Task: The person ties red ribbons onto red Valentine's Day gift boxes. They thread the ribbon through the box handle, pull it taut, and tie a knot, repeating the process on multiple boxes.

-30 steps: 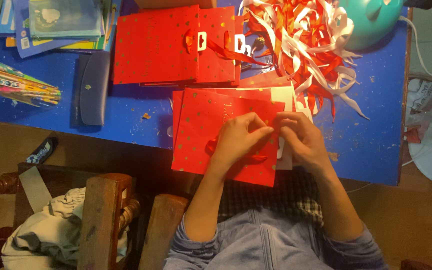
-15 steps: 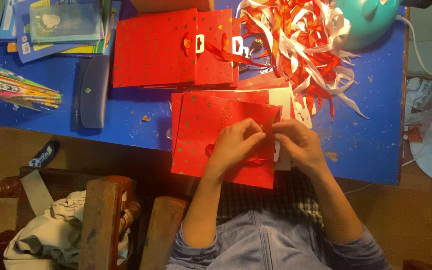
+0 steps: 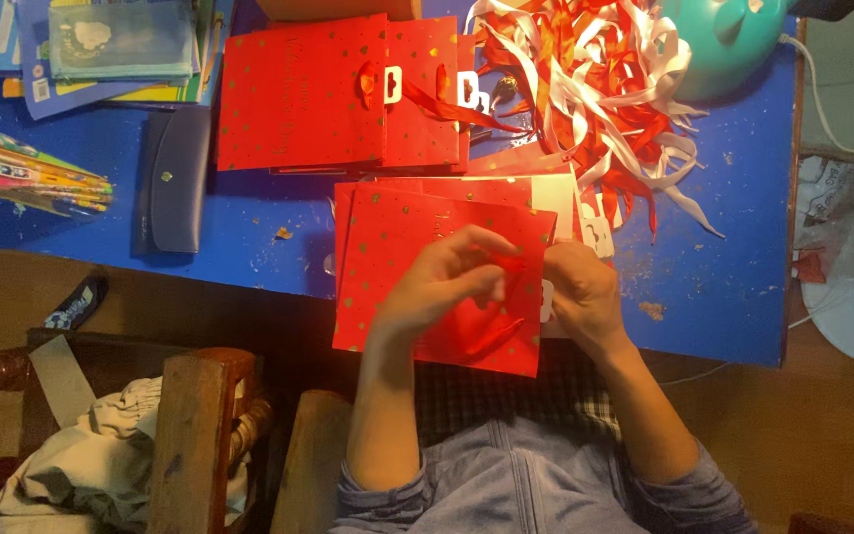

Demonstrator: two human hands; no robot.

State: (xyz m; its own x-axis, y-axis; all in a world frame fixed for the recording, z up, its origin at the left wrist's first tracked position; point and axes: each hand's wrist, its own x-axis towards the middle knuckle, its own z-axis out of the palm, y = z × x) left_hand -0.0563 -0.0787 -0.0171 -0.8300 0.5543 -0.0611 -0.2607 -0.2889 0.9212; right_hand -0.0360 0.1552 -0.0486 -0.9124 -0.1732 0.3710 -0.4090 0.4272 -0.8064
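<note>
At the blue table's (image 3: pixel 724 287) near edge, left hand (image 3: pixel 442 287) and right hand (image 3: pixel 585 297) pinch a red ribbon (image 3: pixel 501 331) on a red bag (image 3: pixel 397 257), seemingly mid-threading; pulling it through needs steady fingers.

Left hand (image 3: pixel 444 282), right hand (image 3: pixel 582 297): fingers pinched.

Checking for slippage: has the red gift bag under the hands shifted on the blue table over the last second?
No. The red gift bag keeps its place against the blue table edge.
</note>
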